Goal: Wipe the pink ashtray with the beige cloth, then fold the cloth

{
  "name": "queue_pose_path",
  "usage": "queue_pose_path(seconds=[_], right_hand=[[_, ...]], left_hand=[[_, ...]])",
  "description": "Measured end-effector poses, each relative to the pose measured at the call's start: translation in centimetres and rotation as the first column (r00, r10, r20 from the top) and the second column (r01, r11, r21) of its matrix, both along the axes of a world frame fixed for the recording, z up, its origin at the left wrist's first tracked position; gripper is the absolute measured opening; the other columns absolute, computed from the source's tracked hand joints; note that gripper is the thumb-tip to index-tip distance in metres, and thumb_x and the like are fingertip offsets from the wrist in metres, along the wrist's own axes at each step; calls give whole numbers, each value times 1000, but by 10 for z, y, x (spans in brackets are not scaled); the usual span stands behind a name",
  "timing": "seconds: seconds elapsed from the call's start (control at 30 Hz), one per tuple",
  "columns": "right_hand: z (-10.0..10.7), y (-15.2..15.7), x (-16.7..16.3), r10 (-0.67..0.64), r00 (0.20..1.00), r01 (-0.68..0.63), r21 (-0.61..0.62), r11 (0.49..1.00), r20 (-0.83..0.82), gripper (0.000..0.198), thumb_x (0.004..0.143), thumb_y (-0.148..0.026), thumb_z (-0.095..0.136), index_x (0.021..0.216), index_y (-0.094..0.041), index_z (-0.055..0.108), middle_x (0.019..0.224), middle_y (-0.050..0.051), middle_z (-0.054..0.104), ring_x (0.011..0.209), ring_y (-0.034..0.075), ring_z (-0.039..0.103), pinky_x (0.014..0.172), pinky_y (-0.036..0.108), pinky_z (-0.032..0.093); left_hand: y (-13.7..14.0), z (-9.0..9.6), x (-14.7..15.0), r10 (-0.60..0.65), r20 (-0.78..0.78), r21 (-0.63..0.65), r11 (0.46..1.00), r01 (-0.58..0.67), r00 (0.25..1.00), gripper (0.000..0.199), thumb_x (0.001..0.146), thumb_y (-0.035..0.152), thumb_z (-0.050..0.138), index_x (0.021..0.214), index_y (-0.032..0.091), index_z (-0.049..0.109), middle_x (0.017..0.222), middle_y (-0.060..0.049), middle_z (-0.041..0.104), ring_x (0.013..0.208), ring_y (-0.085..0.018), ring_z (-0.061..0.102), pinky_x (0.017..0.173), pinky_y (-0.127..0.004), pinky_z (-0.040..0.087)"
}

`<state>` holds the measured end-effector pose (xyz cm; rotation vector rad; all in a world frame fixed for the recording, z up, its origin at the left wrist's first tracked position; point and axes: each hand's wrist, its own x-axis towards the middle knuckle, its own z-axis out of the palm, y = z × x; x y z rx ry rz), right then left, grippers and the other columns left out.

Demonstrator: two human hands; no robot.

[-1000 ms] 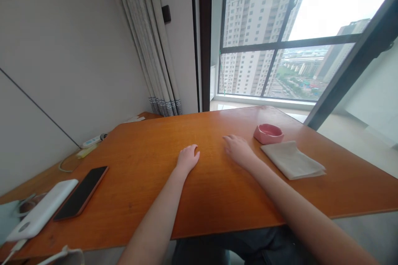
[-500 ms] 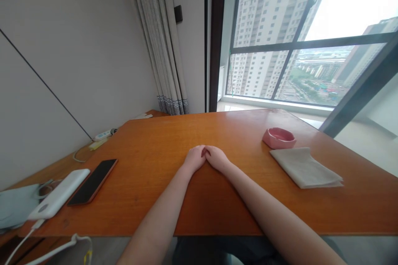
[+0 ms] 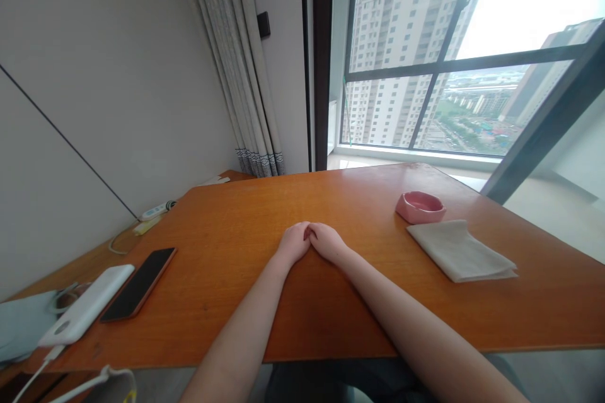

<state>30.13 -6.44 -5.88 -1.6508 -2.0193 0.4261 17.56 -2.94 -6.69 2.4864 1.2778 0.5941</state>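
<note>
My left hand (image 3: 293, 243) and my right hand (image 3: 327, 241) rest together on the wooden table (image 3: 227, 214), touching at the fingertips and thumbs. Both are closed, with fingers curled inward and partly hidden beneath; no object shows in either. To the right of them lie a folded grey-beige cloth (image 3: 460, 251) and, just behind it, a pink faceted bowl (image 3: 420, 207). Neither hand touches these.
At the left lie a black-screened phone (image 3: 139, 283) and a white power bank (image 3: 87, 305) with a cable plugged in. A power strip (image 3: 155, 211) sits farther back. A curtain (image 3: 236, 62) hangs beyond the table, beside a large window (image 3: 435, 69).
The view has tilted and shifted slightly. My hands keep the same closed pose on the table, and the objects stay where they were.
</note>
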Motion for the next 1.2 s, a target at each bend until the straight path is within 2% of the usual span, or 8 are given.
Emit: queue_pose_path(seconds=[0.33,0.73,1.2], right_hand=[[0,-1,0,-5,1000,5,10,1000,25,25,82,-14,40,91,-18,63,99,6,67,92,17,59,81,25,40],[0,-1,0,0,999,0,2,1000,41,26,82,-12,40,91,-18,63,100,6,67,93,17,59,81,25,41],[2,-1,0,9,1000,-9,-5,1000,19,27,81,-12,40,90,-19,64,98,4,67,92,17,60,82,25,41]], left_hand=[[3,-5,-1,-14,13,7,1000,14,1000,18,79,14,43,84,19,59,89,-6,65,80,-18,57,72,-27,41],[-1,0,0,1,19,-12,1000,0,1000,19,79,14,43,85,19,61,91,-6,66,83,-18,58,74,-27,43],[0,0,0,-2,9,-6,1000,2,1000,17,78,14,44,82,18,60,87,-6,65,80,-18,58,71,-27,42]])
